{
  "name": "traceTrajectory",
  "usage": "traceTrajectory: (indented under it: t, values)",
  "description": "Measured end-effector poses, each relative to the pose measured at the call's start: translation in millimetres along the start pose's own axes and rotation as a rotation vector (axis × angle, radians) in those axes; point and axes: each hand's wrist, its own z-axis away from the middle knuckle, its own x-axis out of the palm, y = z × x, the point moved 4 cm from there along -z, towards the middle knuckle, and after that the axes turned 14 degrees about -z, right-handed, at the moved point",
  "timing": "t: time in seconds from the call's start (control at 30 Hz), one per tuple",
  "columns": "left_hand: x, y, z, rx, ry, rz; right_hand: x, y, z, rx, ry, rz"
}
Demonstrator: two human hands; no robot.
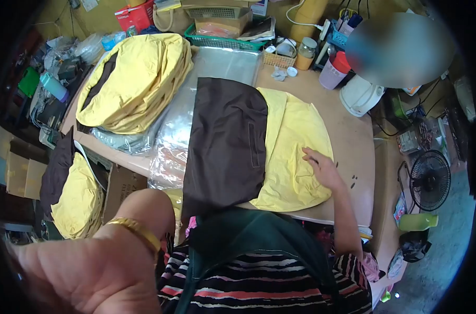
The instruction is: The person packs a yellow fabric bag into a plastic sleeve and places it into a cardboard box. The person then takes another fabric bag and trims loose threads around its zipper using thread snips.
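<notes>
A folded piece of cloth [225, 141], dark brown on the left and yellow on the right, lies before me on the table. A narrow stitched slit, like a pocket opening, runs down its brown part. My right hand [324, 170] rests over the yellow part, fingers curled, with a small dark thing between them that I cannot make out. My left hand [86, 272] is raised very close to the camera at the lower left, a gold-coloured bangle [136, 230] on its wrist. Its fingers are cut off and in shadow.
Yellow and brown cloth pieces are piled [138, 83] at the back left, and another bundle [78, 204] hangs lower left. Clear plastic sheets [177, 125] lie under the cloth. Jars [305, 52], a basket [280, 59] and a fan [430, 179] stand farther right.
</notes>
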Motion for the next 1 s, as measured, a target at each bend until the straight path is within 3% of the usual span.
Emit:
traceTrajectory:
  t: [0.07, 0.13, 0.27, 0.33, 0.37, 0.4, 0.47, 0.53, 0.6, 0.63, 0.67, 0.73, 0.87, 1.0]
  values:
    - [15, -9, 4, -0.016, -0.068, 0.009, -16, -10, -17, -0.052, 0.011, 0.037]
    - [40, -27, 11, -0.063, -0.157, -0.026, -22, -29, -38, 0.113, 0.083, 0.060]
    - [130, -87, 63, -0.171, -0.456, -0.247, 30, -40, -99, -0.025, 0.214, -0.989]
    - [173, -116, 114, -0.172, -0.664, -0.402, 62, -52, -106, 0.038, 0.424, -0.815]
    - [183, -128, 136, -0.172, -0.752, -0.456, 69, -35, -109, 0.034, 0.420, -0.815]
    - [186, -137, 149, -0.181, -0.798, -0.500, 80, -11, -111, -0.094, 0.467, -0.662]
    - [174, -155, 150, -0.279, -0.777, -0.690, 80, 7, -102, -0.215, 0.508, -0.510]
    - [147, -175, 141, -0.415, -0.724, -0.948, 72, 18, -91, -0.051, 0.360, -0.544]
    - [123, -200, 139, -0.579, -0.614, -0.951, 69, 19, -87, -0.133, 0.388, -0.530]
    - [116, -202, 131, -0.591, -0.464, -0.820, 70, 21, -86, -0.167, 0.403, -0.515]
    - [120, -206, 128, -0.588, -0.469, -0.815, 71, 23, -85, -0.203, 0.420, -0.500]
    - [141, -204, 118, -0.553, -0.487, -0.411, 73, 20, -84, -0.167, 0.393, -0.433]
    - [197, -194, 116, -0.542, -0.558, -0.680, 78, 10, -79, -0.171, 0.376, -0.210]
    - [203, -207, 112, -0.586, -0.481, -0.463, 67, 0, -82, -0.111, 0.302, -0.261]
